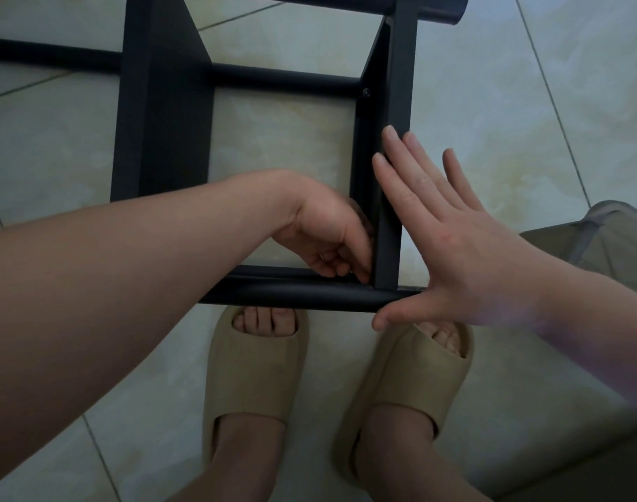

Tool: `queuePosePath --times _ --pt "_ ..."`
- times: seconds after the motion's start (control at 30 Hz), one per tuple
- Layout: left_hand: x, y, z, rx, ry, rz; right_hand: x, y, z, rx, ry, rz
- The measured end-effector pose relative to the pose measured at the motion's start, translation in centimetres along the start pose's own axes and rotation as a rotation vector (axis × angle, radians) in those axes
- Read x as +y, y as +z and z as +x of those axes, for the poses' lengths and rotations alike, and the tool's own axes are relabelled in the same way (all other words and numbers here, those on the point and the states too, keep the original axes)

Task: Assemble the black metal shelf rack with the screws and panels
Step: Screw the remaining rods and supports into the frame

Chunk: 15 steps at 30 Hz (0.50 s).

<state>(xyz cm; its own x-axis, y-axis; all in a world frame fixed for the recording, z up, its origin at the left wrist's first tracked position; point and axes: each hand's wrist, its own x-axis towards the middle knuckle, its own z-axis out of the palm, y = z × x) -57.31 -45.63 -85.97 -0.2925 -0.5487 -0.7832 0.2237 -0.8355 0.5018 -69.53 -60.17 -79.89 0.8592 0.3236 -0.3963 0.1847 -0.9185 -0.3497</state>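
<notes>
Across upper centre on floor (490,103), cut off at top: rack (161,121). Pressed flat against its right panel (394,175), fingers straight: right hand (451,248). Curled into lower inner corner, fingertips hidden, grip unclear: left hand (324,230).

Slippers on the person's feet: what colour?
Plain beige slippers, seen best in the head view.

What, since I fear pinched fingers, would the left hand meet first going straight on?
The upright panel, at its corner with the near tube. The left hand seems to touch it now, though depth is unclear.
</notes>
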Motion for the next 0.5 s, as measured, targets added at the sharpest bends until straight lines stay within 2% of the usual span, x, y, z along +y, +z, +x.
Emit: queuePosePath --times 0.33,0.5 --pt "-0.09 -0.21 -0.33 -0.035 -0.046 0.011 0.04 -0.07 0.00 -0.003 0.002 -0.004" --pt "0.01 -0.15 0.00 -0.016 -0.008 -0.010 -0.02 -0.05 0.03 -0.002 0.007 0.009"
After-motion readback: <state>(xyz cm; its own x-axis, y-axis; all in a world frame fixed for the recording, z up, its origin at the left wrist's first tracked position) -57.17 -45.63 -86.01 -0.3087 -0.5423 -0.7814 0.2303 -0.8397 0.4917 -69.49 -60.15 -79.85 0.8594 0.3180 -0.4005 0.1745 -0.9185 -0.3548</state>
